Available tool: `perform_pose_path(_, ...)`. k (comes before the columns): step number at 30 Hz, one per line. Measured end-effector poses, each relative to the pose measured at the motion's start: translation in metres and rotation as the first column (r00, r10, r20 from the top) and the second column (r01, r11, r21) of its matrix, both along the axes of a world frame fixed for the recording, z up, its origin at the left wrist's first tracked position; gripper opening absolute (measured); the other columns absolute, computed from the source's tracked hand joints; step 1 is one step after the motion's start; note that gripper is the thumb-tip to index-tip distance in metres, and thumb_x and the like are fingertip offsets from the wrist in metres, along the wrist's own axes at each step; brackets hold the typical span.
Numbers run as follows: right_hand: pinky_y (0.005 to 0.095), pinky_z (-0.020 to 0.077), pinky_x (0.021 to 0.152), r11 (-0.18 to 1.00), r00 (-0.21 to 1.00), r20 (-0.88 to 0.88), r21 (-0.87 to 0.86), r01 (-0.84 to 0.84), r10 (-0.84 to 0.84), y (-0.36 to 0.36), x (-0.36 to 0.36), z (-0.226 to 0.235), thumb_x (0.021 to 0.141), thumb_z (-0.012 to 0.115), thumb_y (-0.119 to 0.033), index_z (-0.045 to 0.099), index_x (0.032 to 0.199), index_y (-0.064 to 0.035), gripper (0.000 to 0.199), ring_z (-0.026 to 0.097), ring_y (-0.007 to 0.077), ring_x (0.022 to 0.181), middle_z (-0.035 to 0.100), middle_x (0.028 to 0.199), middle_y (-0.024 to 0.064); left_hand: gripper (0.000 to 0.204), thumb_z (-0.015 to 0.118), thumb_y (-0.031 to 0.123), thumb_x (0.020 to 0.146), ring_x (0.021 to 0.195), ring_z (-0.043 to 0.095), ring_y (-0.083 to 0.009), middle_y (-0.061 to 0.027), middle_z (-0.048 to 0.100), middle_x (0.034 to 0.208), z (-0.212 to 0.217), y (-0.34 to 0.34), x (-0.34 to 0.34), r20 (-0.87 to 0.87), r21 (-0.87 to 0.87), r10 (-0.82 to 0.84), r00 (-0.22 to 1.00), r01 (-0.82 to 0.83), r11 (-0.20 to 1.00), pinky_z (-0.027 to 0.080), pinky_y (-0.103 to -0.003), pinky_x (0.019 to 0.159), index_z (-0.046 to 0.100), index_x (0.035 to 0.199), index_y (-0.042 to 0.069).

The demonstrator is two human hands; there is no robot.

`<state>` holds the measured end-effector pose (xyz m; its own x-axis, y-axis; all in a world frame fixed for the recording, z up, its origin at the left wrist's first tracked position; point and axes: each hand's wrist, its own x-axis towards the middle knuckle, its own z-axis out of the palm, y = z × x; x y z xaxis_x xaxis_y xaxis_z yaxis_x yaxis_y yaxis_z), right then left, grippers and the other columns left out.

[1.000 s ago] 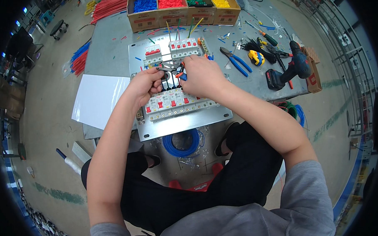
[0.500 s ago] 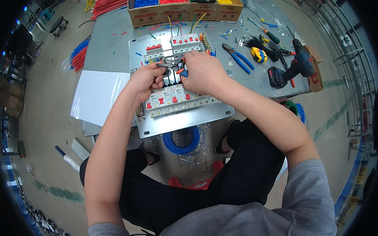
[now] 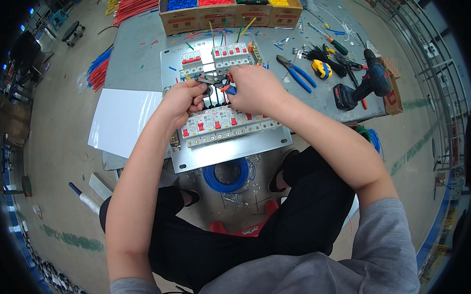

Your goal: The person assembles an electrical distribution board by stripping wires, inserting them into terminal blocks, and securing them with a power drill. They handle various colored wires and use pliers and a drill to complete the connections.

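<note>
My right hand is closed round the orange-and-blue handles of a pair of pliers, probably wire strippers. Their dark jaws point left, over the middle of a metal mounting plate. At the jaws' tip my left hand pinches with thumb and forefinger; what lies between them is too small to make out. Below both hands runs a row of white circuit breakers with red switches, and dark wires rise behind it. Farther back on the plate sits another group of breakers.
Cardboard bins of coloured small parts stand at the back. To the right lie blue-handled pliers, a yellow tape measure and a cordless drill. A white sheet hangs over the left edge. Blue wire coil rests below the table.
My right hand and the pliers have shifted very slightly, the handles looking a little farther apart at the front. My left hand stays almost in place at the jaws.
</note>
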<state>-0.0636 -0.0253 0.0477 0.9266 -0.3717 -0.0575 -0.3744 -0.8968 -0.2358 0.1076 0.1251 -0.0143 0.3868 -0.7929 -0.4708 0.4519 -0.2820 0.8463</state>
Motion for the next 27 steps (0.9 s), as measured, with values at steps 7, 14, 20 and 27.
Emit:
perform_pose_path(7, 0.0483, 0.0622, 0.091, 0.999, 0.997, 0.077, -0.036, -0.012, 0.015, -0.006, 0.0, -0.01, 0.086, 0.082, -0.031, 0.076, 0.1, 0.0, 0.035, 0.077, 0.0389, 0.098, 0.079, 0.099, 0.0205, 0.012, 0.063, 0.013, 0.11, 0.061, 0.053, -0.0087, 0.0051, 0.055, 0.07, 0.003, 0.0, -0.002, 0.007, -0.016, -0.002, 1.0, 0.002, 1.0, 0.038, -0.024, 0.055, 0.072, 0.114, 0.006)
perform_pose_path(14, 0.0418, 0.0585, 0.08, 0.81, 0.967, -0.166, 0.529, 0.251, -0.191, -0.01, -0.001, 0.015, 0.086, 0.084, -0.034, 0.078, 0.093, 0.001, 0.036, 0.075, 0.0282, 0.083, 0.078, 0.088, 0.0165, 0.03, 0.063, 0.015, 0.111, 0.062, 0.051, -0.0085, 0.0051, 0.052, 0.071, 0.015, -0.001, -0.016, 0.082, -0.012, 0.007, 0.997, -0.006, 1.0, 0.037, -0.023, 0.056, 0.069, 0.139, 0.004)
perform_pose_path(20, 0.0439, 0.06, 0.084, 0.865, 0.878, 0.34, 0.48, 0.146, -0.337, -0.028, 0.005, 0.033, 0.089, 0.077, -0.034, 0.075, 0.108, 0.0057, 0.044, 0.077, 0.0344, 0.089, 0.077, 0.093, 0.0233, 0.033, 0.058, 0.009, 0.109, 0.057, 0.05, -0.0083, 0.0035, 0.054, 0.07, 0.015, 0.005, -0.02, 0.139, -0.121, 0.219, 0.966, -0.203, 0.972, 0.04, -0.025, 0.053, 0.071, 0.139, 0.003)
perform_pose_path(27, 0.0441, 0.0607, 0.093, 0.961, 0.988, -0.136, 0.256, 0.108, -0.075, -0.013, -0.015, 0.042, 0.089, 0.077, -0.032, 0.076, 0.12, 0.0023, 0.046, 0.078, 0.034, 0.101, 0.078, 0.102, 0.0222, 0.035, 0.056, 0.005, 0.104, 0.058, 0.057, -0.0086, -0.0009, 0.065, 0.075, 0.025, 0.007, -0.041, 0.506, -0.014, 0.305, 0.807, -0.346, 0.938, 0.045, -0.027, 0.053, 0.074, 0.134, 0.0)
